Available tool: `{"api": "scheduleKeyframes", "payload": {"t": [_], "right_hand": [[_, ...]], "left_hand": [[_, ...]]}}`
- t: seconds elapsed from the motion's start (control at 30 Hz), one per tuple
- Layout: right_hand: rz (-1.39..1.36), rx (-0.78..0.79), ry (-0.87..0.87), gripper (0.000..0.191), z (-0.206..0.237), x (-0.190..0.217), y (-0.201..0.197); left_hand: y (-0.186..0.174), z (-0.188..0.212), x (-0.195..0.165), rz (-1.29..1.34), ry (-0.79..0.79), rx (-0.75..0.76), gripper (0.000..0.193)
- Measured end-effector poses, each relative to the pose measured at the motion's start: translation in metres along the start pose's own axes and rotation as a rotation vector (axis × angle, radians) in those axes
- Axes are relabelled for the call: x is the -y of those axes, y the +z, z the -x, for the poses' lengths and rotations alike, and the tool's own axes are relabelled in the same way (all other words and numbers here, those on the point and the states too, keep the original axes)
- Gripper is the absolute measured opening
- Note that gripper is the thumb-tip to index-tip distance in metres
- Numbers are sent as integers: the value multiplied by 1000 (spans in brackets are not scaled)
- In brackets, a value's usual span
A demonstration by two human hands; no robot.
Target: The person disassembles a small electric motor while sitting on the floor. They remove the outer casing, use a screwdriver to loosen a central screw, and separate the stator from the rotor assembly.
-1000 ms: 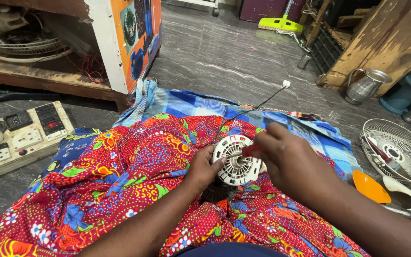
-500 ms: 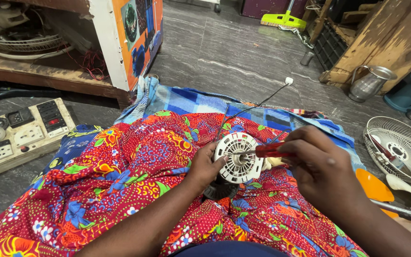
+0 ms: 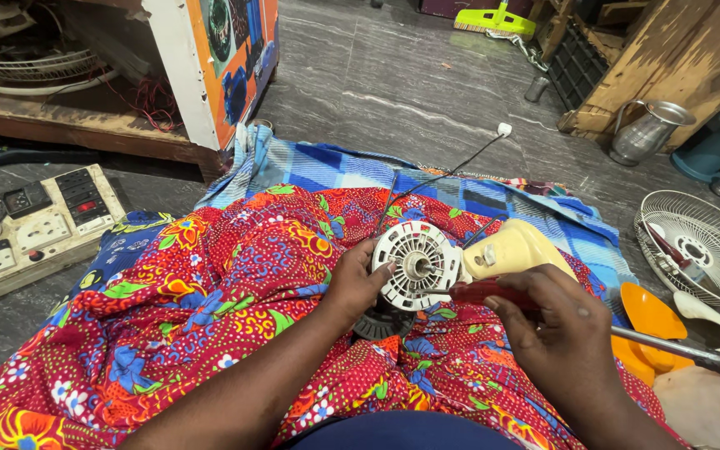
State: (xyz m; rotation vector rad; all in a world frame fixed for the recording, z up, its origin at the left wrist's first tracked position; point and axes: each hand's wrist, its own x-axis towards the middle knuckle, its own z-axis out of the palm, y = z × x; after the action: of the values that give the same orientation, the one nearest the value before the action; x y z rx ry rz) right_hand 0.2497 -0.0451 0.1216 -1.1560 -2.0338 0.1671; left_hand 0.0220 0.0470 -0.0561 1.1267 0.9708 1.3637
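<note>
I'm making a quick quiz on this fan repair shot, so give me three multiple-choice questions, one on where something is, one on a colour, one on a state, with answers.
1. Where does the wire fan guard lie?
A. on the floor at the person's right
B. on the wooden shelf
C. on the person's lap

2. What colour is the handle of the screwdriver in the right hand?
A. blue
B. red
C. green

3. How is the white vented motor housing held?
A. lying loose on the cloth
B. hanging from its wire
C. gripped by the left hand over the lap

Answers:
1 A, the guard rests on the grey floor by the right edge, near an orange blade.
2 B, a red handle shows above the right hand's fingers.
3 C, the left hand's thumb and fingers clasp its rim above the red floral cloth.
</note>
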Motion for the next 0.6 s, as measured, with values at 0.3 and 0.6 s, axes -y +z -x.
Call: {"api": "scheduleKeyframes", "payload": {"t": [0.3, 0.6], "right_hand": [[95, -71, 41, 18, 3, 0, 0], [65, -98, 88, 20, 6, 0, 2]], "left_hand": [[3, 4, -9, -84, -70, -35, 30], [4, 5, -13, -117, -90, -27, 28]]}}
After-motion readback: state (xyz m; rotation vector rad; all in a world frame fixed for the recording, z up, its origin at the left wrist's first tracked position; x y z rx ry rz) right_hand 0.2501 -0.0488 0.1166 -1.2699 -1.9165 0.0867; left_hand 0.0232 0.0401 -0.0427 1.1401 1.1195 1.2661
